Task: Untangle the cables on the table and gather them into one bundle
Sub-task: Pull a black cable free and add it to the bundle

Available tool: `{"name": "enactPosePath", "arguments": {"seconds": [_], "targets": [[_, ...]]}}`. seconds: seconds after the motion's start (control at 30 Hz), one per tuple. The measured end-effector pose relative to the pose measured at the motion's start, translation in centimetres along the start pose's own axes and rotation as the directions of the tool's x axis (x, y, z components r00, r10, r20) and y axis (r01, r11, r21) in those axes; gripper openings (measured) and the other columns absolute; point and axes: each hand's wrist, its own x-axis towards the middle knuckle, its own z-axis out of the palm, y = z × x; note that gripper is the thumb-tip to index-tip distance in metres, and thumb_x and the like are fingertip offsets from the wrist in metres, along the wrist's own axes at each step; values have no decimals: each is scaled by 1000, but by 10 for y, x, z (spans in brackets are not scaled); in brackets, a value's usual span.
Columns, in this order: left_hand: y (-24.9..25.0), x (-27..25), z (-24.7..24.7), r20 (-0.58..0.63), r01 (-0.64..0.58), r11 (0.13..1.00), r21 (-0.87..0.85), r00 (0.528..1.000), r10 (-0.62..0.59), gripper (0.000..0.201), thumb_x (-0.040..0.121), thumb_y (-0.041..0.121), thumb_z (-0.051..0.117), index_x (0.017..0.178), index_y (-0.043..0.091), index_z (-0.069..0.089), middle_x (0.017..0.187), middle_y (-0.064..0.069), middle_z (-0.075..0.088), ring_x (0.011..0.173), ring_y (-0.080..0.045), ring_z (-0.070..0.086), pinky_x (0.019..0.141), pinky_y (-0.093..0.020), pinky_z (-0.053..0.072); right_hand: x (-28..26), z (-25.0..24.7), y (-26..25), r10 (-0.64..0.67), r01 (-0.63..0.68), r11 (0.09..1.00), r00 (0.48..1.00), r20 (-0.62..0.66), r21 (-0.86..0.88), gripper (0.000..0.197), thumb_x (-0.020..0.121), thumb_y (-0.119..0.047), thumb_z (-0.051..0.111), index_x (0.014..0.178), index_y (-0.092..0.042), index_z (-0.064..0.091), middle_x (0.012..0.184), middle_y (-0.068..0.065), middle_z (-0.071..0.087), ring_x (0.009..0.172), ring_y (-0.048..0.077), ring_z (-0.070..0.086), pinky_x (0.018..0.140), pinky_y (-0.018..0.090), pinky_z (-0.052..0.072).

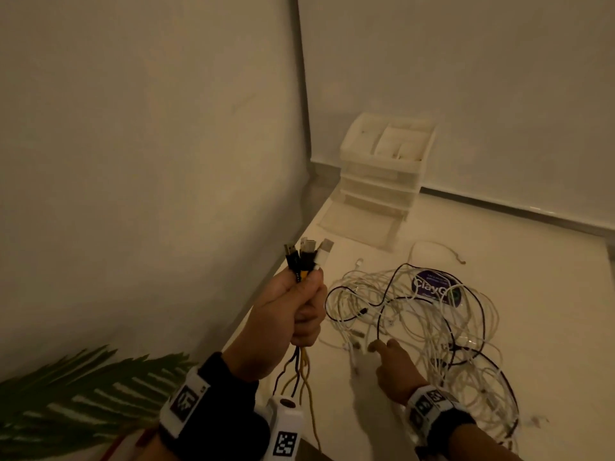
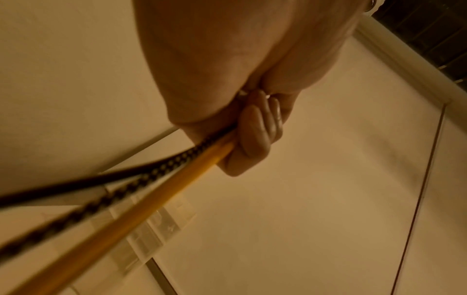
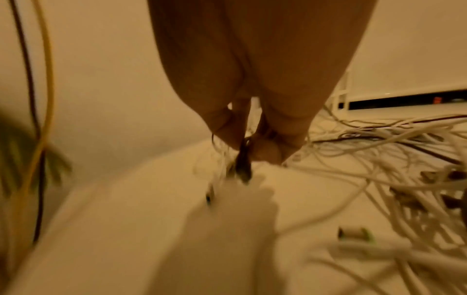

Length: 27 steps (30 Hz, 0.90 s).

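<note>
The right hand (image 3: 255, 119) blurs over the white tangle (image 3: 379, 169) (its grip unreadable), cables cut off below

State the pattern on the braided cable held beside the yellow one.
A black-and-pale checkered weave on the braided cable, clearest in the left wrist view.

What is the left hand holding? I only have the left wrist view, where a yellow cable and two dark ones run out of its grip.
Observer: In the head view the left hand holds a bunch of cables upright, their plug ends fanned out above the fist.
Reviewer: Where is the rest of the cabling?
Observer: A tangled pile of cables, mostly white with a few dark strands, lies on the table, partly over a purple round sticker.
Reviewer: And the other hand?
Observer: The right hand is down at the pile's near edge; its wrist view shows the fingertips pinching a dark connector.
</note>
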Motion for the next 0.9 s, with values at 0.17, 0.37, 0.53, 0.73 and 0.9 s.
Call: {"name": "enactPosePath", "arguments": {"seconds": [0.17,0.37,0.53,0.73,0.9], "targets": [[-3,23,17,55,-22,999,44,998,19,29,94,28,47,72,13,36,54,1,25,40,-10,17,41,-23,14,-44,-78,-2,-25,67,922,993,-113,381,36,88,2,45,110,-14,68,100,2,66,77,23,67,70,31,55],[-8,45,47,156,-44,996,80,987,31,31,93,26,50,73,11,32,57,-1,22,43,-11,16,42,-25,14,-119,-147,1,-215,466,811,800,-560,354,33,92,2,59,103,-26,72,90,-6,70,84,10,68,72,24,55],[-13,54,76,239,-54,994,91,970,31,19,92,22,51,83,9,39,58,1,24,45,-10,19,42,-25,16,-153,-168,-13,-126,656,616,629,-767,436,19,98,-22,55,100,-15,72,102,2,68,96,16,67,80,23,53],[-14,55,92,286,-58,994,89,958,30,14,89,22,52,94,10,44,58,3,28,46,-11,20,44,-27,15,-171,-169,-53,62,533,127,838,-543,837,36,96,-33,40,94,-1,56,75,17,54,63,33,59,68,45,56],[-16,48,96,297,-105,979,177,954,49,21,90,25,55,96,7,48,57,6,42,46,-11,31,45,-29,22,-172,-151,-82,-43,498,617,794,-607,609,28,101,-30,38,92,-12,57,57,-3,46,44,13,39,44,29,38]]}}
